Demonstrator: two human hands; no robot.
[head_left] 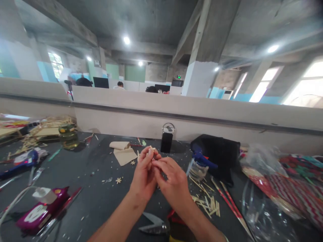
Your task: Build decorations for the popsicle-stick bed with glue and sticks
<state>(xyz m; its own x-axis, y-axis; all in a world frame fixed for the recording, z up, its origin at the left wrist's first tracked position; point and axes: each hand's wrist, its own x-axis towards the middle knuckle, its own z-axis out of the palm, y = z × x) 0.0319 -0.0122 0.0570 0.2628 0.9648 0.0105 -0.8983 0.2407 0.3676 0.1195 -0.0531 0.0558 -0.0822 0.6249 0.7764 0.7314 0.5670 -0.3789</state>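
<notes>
My left hand (145, 174) is closed around small pale wooden sticks (152, 148), whose ends poke out above the fingertips. My right hand (173, 174) meets it from the right, thumb and fingers pinched together against the left fingers. Whatever the right fingertips grip is hidden. Just left of the hands lie two small star-shaped wooden pieces (118, 180). Behind them rests a sheet of sandpaper-like tan paper (124, 154), partly rolled. Under my right forearm sit shears (155, 225) with blades apart. Loose short sticks (210, 205) are scattered right of that forearm.
A black speaker-like box (167, 139) stands by the partition (131, 121). To the right are a glass jar (199, 170), black cloth (217, 154), red-and-white sticks (230, 201) and plastic bags (267, 208). At left are a purple power strip (42, 213), a glue gun (22, 164) and a yellowish jar (68, 137).
</notes>
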